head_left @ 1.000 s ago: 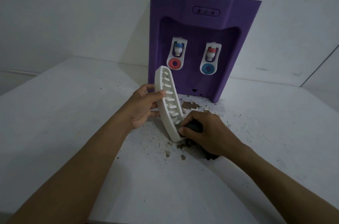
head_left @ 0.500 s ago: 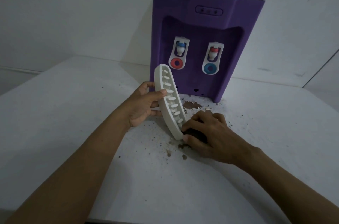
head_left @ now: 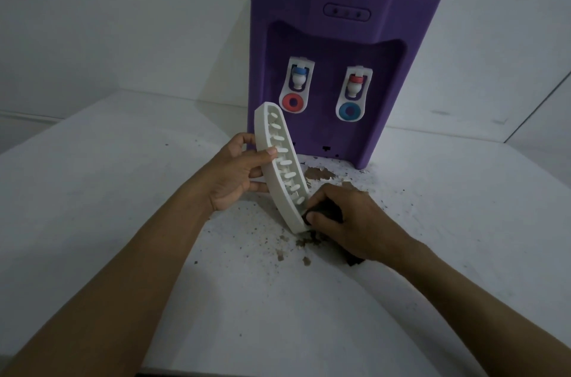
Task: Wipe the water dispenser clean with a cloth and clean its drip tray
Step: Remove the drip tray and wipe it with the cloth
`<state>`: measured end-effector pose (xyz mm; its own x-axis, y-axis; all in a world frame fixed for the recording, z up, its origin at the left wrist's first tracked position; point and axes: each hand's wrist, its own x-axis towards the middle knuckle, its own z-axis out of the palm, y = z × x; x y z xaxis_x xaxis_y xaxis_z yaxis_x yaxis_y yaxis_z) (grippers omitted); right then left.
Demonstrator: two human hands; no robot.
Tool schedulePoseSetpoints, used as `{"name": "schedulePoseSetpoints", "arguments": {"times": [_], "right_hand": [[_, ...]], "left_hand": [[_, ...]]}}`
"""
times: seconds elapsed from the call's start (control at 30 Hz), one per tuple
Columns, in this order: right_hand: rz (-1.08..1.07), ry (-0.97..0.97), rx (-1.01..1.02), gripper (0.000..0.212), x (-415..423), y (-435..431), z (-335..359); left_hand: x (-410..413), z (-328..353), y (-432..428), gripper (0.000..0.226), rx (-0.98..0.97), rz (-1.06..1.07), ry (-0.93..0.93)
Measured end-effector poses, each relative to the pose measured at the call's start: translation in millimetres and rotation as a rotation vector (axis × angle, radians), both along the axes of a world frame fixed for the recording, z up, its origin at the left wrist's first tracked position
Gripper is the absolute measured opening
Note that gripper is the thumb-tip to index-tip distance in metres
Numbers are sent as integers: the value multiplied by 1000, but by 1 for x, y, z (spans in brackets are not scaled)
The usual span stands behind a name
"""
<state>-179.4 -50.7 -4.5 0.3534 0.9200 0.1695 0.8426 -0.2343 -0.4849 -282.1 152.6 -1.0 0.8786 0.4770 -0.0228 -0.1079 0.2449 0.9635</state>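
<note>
A: White desk (head_left: 92, 222), brown dirt crumbs (head_left: 309, 242) scattered before the purple water dispenser (head_left: 324, 73). The white slotted plastic drip tray (head_left: 279, 188) is held tilted on end, just in front.

B: Judged light, stiff, maybe slick. Left hand (head_left: 231, 178) has its fingers pinching the mid rim. Right hand (head_left: 349, 222) has its fingers bunching a dark cloth (head_left: 327, 211) against the lower end. Open desk on both sides.

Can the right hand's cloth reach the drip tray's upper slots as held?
Probably yes: the left hand holds the drip tray with its slotted face open toward the right hand and cloth; only the left thumb crosses it.
</note>
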Motion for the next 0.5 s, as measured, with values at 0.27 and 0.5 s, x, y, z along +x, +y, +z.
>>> {"name": "schedulePoseSetpoints", "arguments": {"times": [0.27,0.5], "right_hand": [[117,-370,-1,15,-1,-4,1],[46,-564,20,19,-8,-5,-8]], "left_hand": [[0,3,-1,38,27,-20,13],[-3,4,1,34,18,-19,13]]}}
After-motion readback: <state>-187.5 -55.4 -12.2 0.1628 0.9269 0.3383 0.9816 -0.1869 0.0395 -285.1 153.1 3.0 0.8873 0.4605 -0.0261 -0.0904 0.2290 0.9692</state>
